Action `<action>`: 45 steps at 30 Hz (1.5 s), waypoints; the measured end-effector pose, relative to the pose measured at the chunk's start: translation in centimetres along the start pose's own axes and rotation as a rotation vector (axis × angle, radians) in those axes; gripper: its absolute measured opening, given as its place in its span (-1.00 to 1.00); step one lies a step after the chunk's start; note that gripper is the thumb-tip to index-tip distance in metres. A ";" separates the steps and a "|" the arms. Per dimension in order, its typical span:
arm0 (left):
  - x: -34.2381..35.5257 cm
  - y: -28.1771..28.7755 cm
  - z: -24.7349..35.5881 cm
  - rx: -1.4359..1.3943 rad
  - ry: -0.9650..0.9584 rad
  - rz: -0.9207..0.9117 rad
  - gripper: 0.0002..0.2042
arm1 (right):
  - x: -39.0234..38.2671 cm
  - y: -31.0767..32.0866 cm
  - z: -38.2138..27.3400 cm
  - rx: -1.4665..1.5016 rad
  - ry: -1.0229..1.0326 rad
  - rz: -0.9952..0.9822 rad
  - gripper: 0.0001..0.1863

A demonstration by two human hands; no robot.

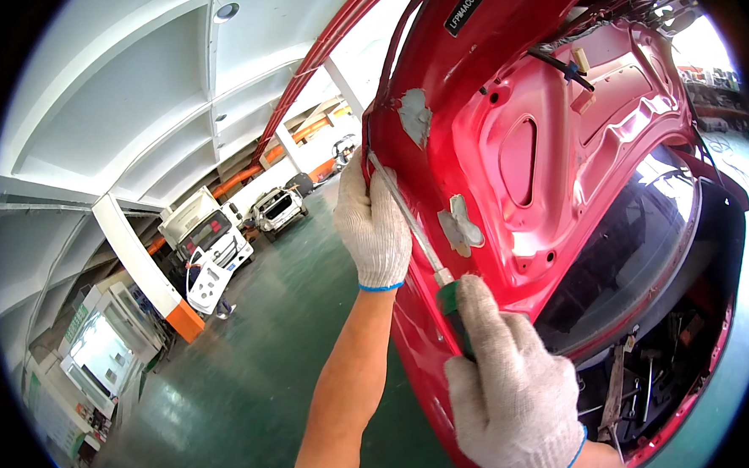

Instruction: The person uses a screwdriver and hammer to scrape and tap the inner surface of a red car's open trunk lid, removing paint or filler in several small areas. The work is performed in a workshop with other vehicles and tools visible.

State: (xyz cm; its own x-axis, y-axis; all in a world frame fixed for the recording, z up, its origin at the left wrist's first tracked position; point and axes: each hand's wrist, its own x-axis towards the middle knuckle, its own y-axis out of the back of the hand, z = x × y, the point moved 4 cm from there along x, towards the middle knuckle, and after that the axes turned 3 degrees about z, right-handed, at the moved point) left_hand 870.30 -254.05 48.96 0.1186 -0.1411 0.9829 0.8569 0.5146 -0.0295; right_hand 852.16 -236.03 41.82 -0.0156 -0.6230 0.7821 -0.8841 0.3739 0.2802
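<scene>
My right hand [514, 390], in a white knit glove with a blue cuff, is closed round the green handle of a screwdriver [417, 236]. The metal shaft slants up and left, and its tip meets the edge of a raised red car lid [433, 165]. Up at that edge is my left hand [374, 238], gloved the same way. Its fingers are wrapped on the lid's rim beside the tip; the fingertips are partly hidden. Two grey filler patches mark the red paint, an upper patch [414, 117] and a lower patch [460, 226].
Dark curved glass [627, 256] lies under the lid, right of my hands. Tools, including a hammer [649, 384], lie in the dark compartment below. Across the green floor [292, 357] stand a white truck [209, 234], a partly stripped car [276, 208] and an orange-based pillar [140, 260].
</scene>
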 end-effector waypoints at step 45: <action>-0.2 -0.3 0.5 -0.100 0.022 -0.034 -0.63 | 7.2 0.7 12.5 0.213 0.219 -0.065 -0.31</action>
State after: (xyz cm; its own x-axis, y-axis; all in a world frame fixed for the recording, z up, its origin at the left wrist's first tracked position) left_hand 869.79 -253.74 48.82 0.0983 -0.1763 0.9794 0.9063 0.4224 -0.0149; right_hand 845.61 -248.88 40.63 0.1249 -0.4689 0.8744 -0.9582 0.1715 0.2288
